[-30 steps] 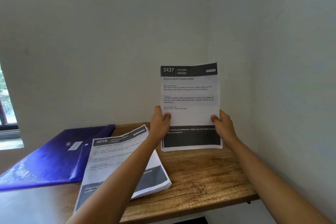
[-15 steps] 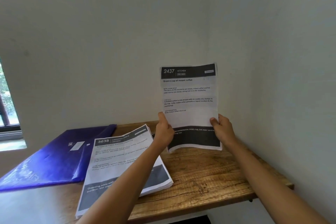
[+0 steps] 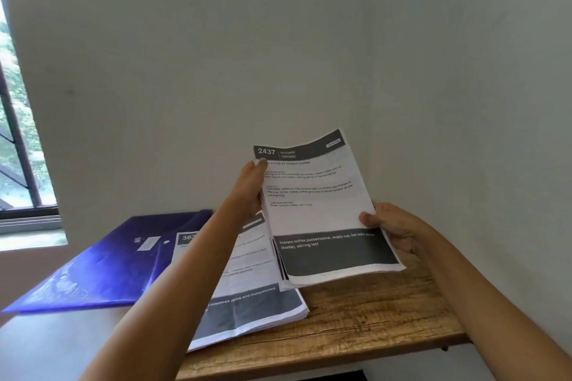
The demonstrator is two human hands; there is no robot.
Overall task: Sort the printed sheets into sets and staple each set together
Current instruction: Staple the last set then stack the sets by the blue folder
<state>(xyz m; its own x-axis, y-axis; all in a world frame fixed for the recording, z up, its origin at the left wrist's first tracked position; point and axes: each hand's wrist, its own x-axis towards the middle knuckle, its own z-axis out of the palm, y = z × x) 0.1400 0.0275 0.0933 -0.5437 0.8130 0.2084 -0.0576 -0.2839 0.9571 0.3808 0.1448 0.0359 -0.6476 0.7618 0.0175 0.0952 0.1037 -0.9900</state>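
Two hands grip one set of printed sheets point(image 3: 318, 210) headed 2437, tilted above the wooden table point(image 3: 371, 318): the left hand point(image 3: 250, 185) clasps its edge at 10 o'clock, and the right hand point(image 3: 393, 229) pinches it at 4 o'clock. At 7 o'clock from it, a paper stack point(image 3: 247, 297) lies on the table.

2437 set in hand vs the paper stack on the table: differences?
The 2437 set is held up, tilted, by left hand and right hand; the table stack lies flat. The 2437 set looks thinner than the table stack. Both have dark header and footer bands.
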